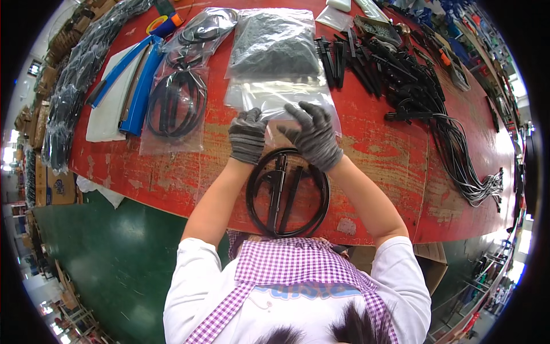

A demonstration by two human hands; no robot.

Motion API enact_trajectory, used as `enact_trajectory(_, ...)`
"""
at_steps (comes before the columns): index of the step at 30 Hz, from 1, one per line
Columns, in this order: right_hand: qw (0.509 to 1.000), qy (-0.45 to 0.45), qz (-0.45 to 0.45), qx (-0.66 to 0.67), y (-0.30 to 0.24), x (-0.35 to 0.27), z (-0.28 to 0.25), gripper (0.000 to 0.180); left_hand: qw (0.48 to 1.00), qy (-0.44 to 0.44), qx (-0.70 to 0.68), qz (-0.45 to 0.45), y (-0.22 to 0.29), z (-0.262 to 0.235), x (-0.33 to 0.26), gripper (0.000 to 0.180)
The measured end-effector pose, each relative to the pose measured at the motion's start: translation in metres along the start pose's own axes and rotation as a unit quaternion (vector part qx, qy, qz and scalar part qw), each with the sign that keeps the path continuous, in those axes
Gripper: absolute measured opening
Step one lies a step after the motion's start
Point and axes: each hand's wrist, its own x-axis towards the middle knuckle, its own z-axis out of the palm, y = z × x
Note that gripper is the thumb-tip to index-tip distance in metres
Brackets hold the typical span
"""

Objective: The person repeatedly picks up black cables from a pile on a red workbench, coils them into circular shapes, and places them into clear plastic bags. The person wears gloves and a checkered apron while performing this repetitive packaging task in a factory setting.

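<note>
Clear plastic bags (275,94) lie in a stack in front of me, the near edge toward my hands. My left hand (248,137), in a grey striped glove, has its fingers closed on the near left edge of a bag. My right hand (315,136), gloved alike, rests at the near right part of the bag with thumb and fingers apart. Between my forearms, close to the table's front edge, lies a coiled black cable (250,192). Inside the coil are slim black plastic parts (279,189).
A blue bag sealer (140,92) stands at the left beside bagged cable coils (176,106). Dark material in clear wrap (274,49) lies behind the bags. Black plastic parts (401,74) and a bundle of cables (458,155) cover the right of the red table (378,183).
</note>
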Motion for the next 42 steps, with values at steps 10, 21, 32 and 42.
enact_trajectory(10,0.911,-0.288,0.236,-0.177,0.076,-0.069,0.013,0.041,0.977,-0.182,0.112,-0.022,0.011,0.028,-0.006,0.063)
enact_trajectory(21,0.951,-0.291,0.089,0.053,-0.076,-0.209,-0.089,0.051,0.958,-0.142,-0.074,0.238,-0.019,-0.021,-0.126,0.05)
enact_trajectory(32,0.816,-0.467,0.073,0.334,-0.063,-0.122,-0.124,0.035,0.89,-0.267,-0.343,-0.138,0.019,-0.14,-0.23,0.025)
enact_trajectory(42,0.823,-0.252,0.234,0.453,-0.044,0.068,-0.19,0.032,0.883,-0.006,-0.402,-0.242,-0.054,-0.256,-0.044,0.017)
